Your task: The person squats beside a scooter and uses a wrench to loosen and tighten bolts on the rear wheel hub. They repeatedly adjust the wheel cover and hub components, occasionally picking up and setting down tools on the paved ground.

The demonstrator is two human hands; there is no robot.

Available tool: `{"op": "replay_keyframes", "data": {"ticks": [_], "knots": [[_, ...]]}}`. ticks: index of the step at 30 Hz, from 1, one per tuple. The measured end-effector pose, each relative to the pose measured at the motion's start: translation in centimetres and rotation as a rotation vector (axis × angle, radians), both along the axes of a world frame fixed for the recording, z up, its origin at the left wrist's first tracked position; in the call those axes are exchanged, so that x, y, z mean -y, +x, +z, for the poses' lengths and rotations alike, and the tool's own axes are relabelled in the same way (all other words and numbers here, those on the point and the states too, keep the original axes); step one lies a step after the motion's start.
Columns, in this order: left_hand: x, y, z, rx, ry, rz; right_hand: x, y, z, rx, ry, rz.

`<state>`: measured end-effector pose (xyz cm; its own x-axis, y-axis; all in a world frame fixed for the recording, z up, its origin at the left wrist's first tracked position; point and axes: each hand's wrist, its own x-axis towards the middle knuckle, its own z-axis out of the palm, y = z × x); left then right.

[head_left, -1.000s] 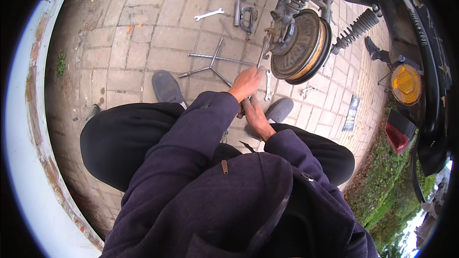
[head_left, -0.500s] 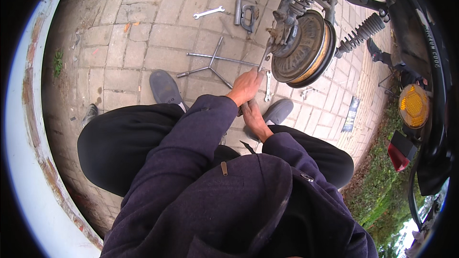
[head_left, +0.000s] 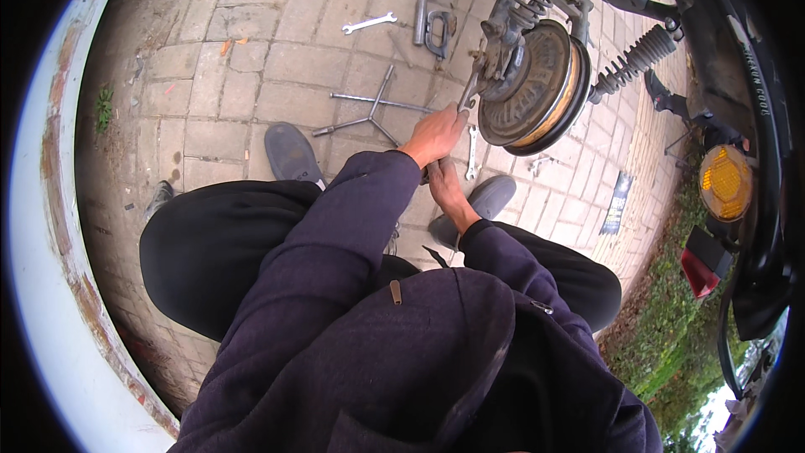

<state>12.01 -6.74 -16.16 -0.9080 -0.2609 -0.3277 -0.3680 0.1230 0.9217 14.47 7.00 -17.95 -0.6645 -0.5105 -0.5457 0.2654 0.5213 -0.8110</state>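
Observation:
My left hand (head_left: 435, 137) is closed around a metal wrench (head_left: 472, 94), whose upper end reaches the axle end beside the brake drum (head_left: 530, 91). Just below it, my right hand (head_left: 449, 188) sits against the left one with its fingers curled in. What that hand grips is hidden. Another open-end wrench (head_left: 472, 153) lies on the paving right of my hands. To their left, a Y-shaped socket wrench (head_left: 370, 118) rests on the bricks, with a long straight rod (head_left: 356, 97) across it.
Farther off lie a double-ended wrench (head_left: 370, 23) and a C-shaped metal tool (head_left: 437, 33). A coil-spring shock absorber (head_left: 635, 59) stands out beside the drum. My grey shoes (head_left: 290, 152) flank the work. A white rusty-edged panel (head_left: 38, 226) curves along the left; an orange reflector (head_left: 725, 183) hangs at right.
My left hand has shifted slightly up and right, toward the drum, with the wrench tilting a little. The right hand has moved only slightly.

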Motion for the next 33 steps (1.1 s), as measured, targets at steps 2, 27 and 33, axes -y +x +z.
{"op": "replay_keyframes", "data": {"ticks": [2,27,33], "knots": [[0.0,-0.1,0.5,0.018,-0.023,0.003,0.3,0.1,1.7,0.025,-0.093,0.03],[3.5,-2.1,12.0,0.114,1.265,0.131,7.7,-2.3,26.4,0.567,-0.346,-0.366],[3.8,-2.5,13.0,0.161,1.216,0.132,8.1,-2.2,27.5,0.588,-0.378,-0.367]]}}
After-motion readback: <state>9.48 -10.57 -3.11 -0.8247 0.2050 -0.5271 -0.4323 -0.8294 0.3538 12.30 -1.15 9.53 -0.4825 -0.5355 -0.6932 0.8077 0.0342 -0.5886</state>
